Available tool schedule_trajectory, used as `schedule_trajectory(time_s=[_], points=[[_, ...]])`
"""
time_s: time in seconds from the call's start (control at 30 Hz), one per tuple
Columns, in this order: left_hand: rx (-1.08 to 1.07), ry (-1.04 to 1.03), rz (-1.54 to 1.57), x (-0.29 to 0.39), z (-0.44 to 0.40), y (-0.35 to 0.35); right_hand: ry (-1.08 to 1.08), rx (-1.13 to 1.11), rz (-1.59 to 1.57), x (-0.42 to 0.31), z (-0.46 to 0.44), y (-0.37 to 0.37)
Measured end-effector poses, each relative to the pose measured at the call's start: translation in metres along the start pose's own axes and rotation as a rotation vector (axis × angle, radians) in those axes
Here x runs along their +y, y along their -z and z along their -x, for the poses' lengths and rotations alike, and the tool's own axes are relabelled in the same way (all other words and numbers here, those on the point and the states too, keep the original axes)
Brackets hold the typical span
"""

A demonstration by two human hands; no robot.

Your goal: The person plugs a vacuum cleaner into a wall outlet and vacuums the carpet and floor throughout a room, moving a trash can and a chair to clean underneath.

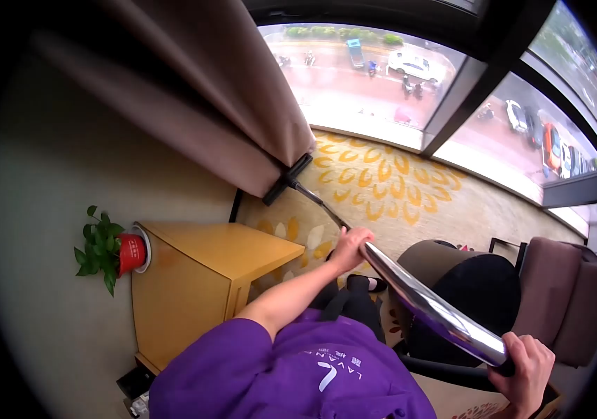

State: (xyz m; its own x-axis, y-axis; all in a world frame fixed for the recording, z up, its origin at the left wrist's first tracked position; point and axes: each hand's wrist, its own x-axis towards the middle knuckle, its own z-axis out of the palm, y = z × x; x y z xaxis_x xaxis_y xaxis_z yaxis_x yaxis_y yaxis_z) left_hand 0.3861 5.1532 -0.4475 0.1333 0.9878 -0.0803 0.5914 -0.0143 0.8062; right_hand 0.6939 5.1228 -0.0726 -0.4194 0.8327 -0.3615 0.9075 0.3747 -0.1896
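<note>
Purple shirt: "LAVAN" legible | left hand, right hand gripping chrome tube | red pot: print too small

Tube: glossy, mirror-smooth metal. Floor head: matt plastic. Curtain: matt cloth. Cabinet: smooth wood.

A long, shiny chrome-bodied floor cleaner slants downward, its black crosswise head by the curtain.

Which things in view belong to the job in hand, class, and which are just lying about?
Belonging to the job:
long-handled tool, held in the left hand and right hand
its black head
carpet, probably

Just there, apparently:
potted plant
wooden cabinet
curtain
upholstered chair
</note>
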Motion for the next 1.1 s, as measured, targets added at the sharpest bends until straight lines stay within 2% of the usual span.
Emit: schedule_trajectory(time_s=[0.1,0.17,0.3,0.43,0.47,0.5,0.57,0.6,0.63,0.67,0.7,0.77,0.9,0.93,0.97,1.0,1.03,1.1], points=[[-0.006,-0.125,0.035,-0.021,0.004,-0.017,-0.068,-0.026,-0.023,-0.028,-0.006,0.011],[0.029,-0.178,0.084,-0.006,0.010,-0.022,-0.275,-0.077,-0.055,-0.041,0.010,0.019],[-0.056,-0.209,0.199,0.027,0.015,0.002,-0.361,-0.051,0.102,-0.092,0.024,0.051],[-0.025,-0.293,0.143,0.013,0.010,0.028,-0.144,0.139,0.106,-0.095,0.005,0.035],[-0.049,-0.260,0.119,-0.002,0.006,0.041,-0.091,0.189,0.105,-0.092,-0.007,0.022],[-0.026,-0.258,0.011,-0.032,0.001,0.045,-0.037,0.238,0.106,-0.093,-0.022,0.010],[0.048,-0.254,-0.139,-0.106,-0.010,0.063,0.000,0.191,0.103,-0.083,-0.060,-0.043],[-0.192,0.122,0.573,-0.147,-0.017,0.079,0.022,0.185,0.084,-0.095,-0.093,-0.072],[-0.138,0.621,1.238,-0.188,-0.024,0.095,0.086,0.212,-0.001,-0.114,-0.130,-0.102],[-0.010,0.306,0.534,-0.183,-0.021,0.114,0.204,0.289,0.298,-0.121,-0.149,-0.129],[0.110,-0.009,-0.173,-0.178,-0.022,0.122,0.201,0.358,0.326,-0.120,-0.160,-0.133],[0.016,0.134,-0.183,-0.169,-0.027,0.118,0.108,0.349,0.215,-0.114,-0.162,-0.135],[-0.124,0.182,-0.193,-0.167,0.012,0.077,0.128,0.059,0.051,-0.098,-0.101,-0.164],[-0.083,0.118,-0.089,-0.168,0.026,0.060,0.095,0.013,0.047,-0.095,-0.080,-0.167],[-0.134,0.156,-0.171,-0.148,0.035,0.050,0.060,0.013,0.010,-0.092,-0.060,-0.162],[-0.157,0.048,-0.044,-0.136,0.059,0.002,-0.060,-0.011,0.004,-0.079,-0.009,-0.154],[-0.114,-0.027,-0.102,-0.092,0.074,-0.002,-0.098,-0.016,-0.004,-0.072,0.022,-0.147],[-0.216,-0.107,-0.096,-0.044,0.103,-0.026,-0.141,0.006,0.011,-0.072,0.083,-0.127]])
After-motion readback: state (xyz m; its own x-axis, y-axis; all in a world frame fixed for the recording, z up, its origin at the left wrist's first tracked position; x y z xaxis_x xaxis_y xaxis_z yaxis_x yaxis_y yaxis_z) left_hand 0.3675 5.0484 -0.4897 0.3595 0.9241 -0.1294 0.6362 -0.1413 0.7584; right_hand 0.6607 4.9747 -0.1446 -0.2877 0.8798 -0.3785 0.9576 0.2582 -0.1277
